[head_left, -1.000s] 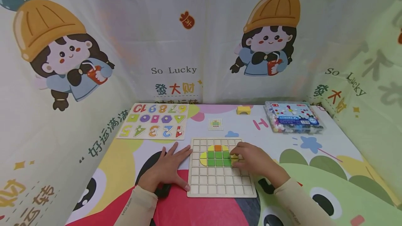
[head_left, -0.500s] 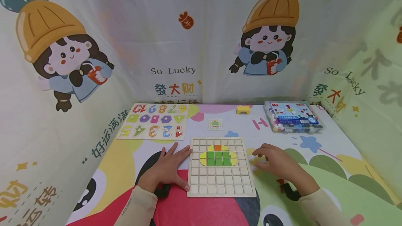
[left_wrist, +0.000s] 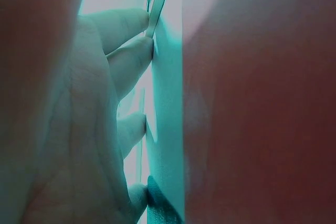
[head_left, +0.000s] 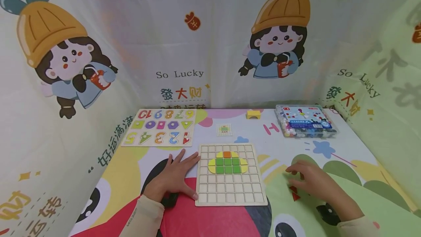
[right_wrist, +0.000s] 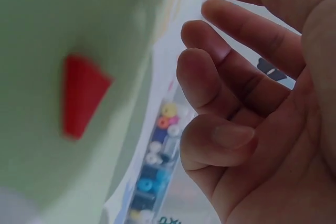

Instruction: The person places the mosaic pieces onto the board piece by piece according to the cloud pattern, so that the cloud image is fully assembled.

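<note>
While the left hand (head_left: 171, 180) lies flat, steadying the board (head_left: 230, 196) at mid-bench, the right hand (head_left: 310, 182) hovers, fingers loosely curled and empty, over red tiles (head_left: 295, 196) (two visible). Step: fetching; next needs a pinch.

Seen very close and tinted teal, the left hand (left_wrist: 89, 129) lies flat, palm down, on the desk (left_wrist: 252, 108). Its straight fingertips (left_wrist: 137, 56) touch the edge of a pale board (left_wrist: 165, 103), which stands just beside the hand.
</note>
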`<action>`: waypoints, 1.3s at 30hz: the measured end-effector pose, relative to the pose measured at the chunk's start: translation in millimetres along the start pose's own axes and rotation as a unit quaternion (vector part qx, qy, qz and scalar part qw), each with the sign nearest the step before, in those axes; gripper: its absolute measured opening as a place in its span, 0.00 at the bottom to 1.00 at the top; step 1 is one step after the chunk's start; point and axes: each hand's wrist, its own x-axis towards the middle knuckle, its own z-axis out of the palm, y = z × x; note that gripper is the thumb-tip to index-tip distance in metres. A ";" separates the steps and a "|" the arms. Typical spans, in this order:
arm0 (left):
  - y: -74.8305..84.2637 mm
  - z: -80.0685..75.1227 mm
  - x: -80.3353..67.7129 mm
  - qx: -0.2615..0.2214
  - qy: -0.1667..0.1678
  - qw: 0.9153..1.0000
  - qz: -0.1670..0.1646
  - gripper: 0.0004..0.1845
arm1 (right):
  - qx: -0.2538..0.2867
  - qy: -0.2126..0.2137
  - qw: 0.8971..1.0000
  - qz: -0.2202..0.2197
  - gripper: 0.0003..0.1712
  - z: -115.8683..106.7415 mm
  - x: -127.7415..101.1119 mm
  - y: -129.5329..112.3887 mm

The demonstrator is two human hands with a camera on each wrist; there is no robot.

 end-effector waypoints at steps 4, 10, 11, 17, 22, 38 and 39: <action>0.0 0.3 0.3 0.002 -0.003 1.000 -0.004 0.69 | 0.004 0.003 1.000 -0.003 0.13 1.4 -11.3 6.7; 0.0 0.2 1.2 0.006 -0.001 1.000 -0.001 0.70 | 0.024 0.008 0.999 -0.035 0.14 4.2 -23.3 14.6; -0.1 -0.1 1.6 0.009 -0.002 1.000 -0.001 0.70 | 0.025 0.013 0.999 -0.043 0.14 4.8 -24.4 15.1; -1.1 0.2 2.4 0.007 -0.001 1.000 0.000 0.70 | 0.036 0.029 0.997 -0.067 0.16 9.9 -27.5 14.8; -0.9 0.5 2.1 0.006 0.002 1.000 0.001 0.70 | 0.029 0.044 0.995 -0.084 0.16 14.0 -27.0 13.3; -1.0 -1.0 1.7 0.000 -0.003 1.000 0.005 0.70 | 0.034 0.029 0.998 -0.053 0.11 16.9 -24.4 4.5; -0.7 -1.3 1.9 -0.001 -0.003 1.000 0.004 0.70 | 0.035 0.026 0.998 -0.050 0.11 16.6 -24.4 4.4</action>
